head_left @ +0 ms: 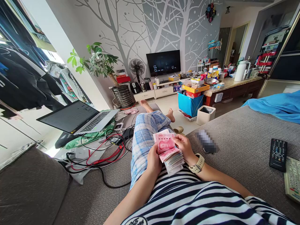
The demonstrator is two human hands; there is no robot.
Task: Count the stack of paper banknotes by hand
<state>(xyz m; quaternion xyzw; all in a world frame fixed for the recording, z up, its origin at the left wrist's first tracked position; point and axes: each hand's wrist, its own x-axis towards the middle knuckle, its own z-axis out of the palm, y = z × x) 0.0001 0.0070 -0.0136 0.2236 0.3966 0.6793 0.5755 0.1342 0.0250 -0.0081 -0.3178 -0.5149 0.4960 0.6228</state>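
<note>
A thick stack of banknotes (173,161) is held above my lap, pink notes on top and paler ones fanned beneath. My left hand (154,159) is closed on the stack's left side. With its fingers pinched on the upper right edge, my right hand (184,146) holds the raised pink notes, the front one showing a portrait and 100. A pale watch (197,163) is on my right wrist. Blue and white plaid trousers (142,137) cover my stretched-out legs under the notes. Some fingertips are hidden behind the notes.
An open laptop (93,120) and tangled cables (117,153) lie on the sofa to the left. At the right are a black remote (278,154), a pale remote (292,178) and a blurred dark object (206,142). A bin (205,116) stands beyond, beside a cluttered table (234,84).
</note>
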